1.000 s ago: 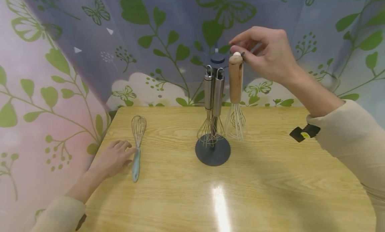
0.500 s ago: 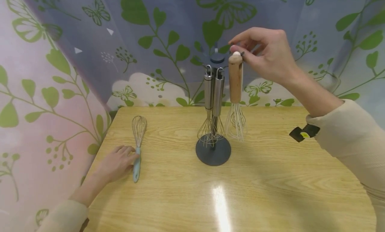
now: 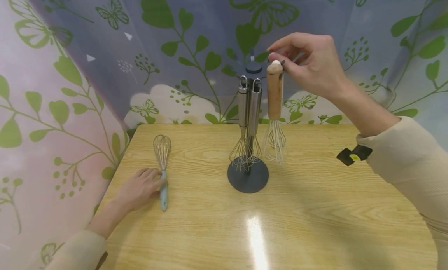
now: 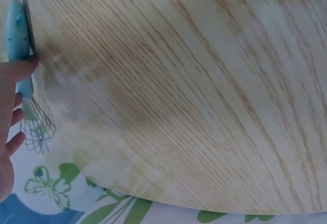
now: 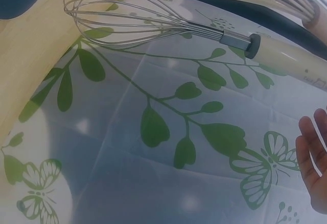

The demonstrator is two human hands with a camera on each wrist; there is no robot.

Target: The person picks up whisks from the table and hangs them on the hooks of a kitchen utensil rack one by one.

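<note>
My left hand (image 3: 141, 186) is on the left of the table. Its thumb and fingers grip the pale blue handle (image 4: 18, 35) of a wire balloon whisk (image 3: 162, 153) from both sides. On the right, my right hand (image 3: 309, 62) is raised, pinching with thumb and index finger at the top of a wooden-handled whisk (image 3: 274, 93) beside the dark stand. Its exact hold, on loop or hook, is hidden. A cream-handled whisk (image 5: 286, 58) hangs close by, mostly behind the wooden one in the head view. Several fingers (image 5: 311, 147) stick out loosely in the right wrist view.
Two steel-handled whisks (image 3: 253, 110) hang on the black stand, whose round base (image 3: 247, 180) stands mid-table. A leaf-printed cloth (image 3: 196, 37) rises behind the table (image 3: 196, 223) and along its left side. A black strap (image 3: 353, 155) shows at the right sleeve.
My left hand has moved from beside the blue-handled whisk onto its handle and grips it. The handle has shifted right and turned a little. The right hand stays put.
</note>
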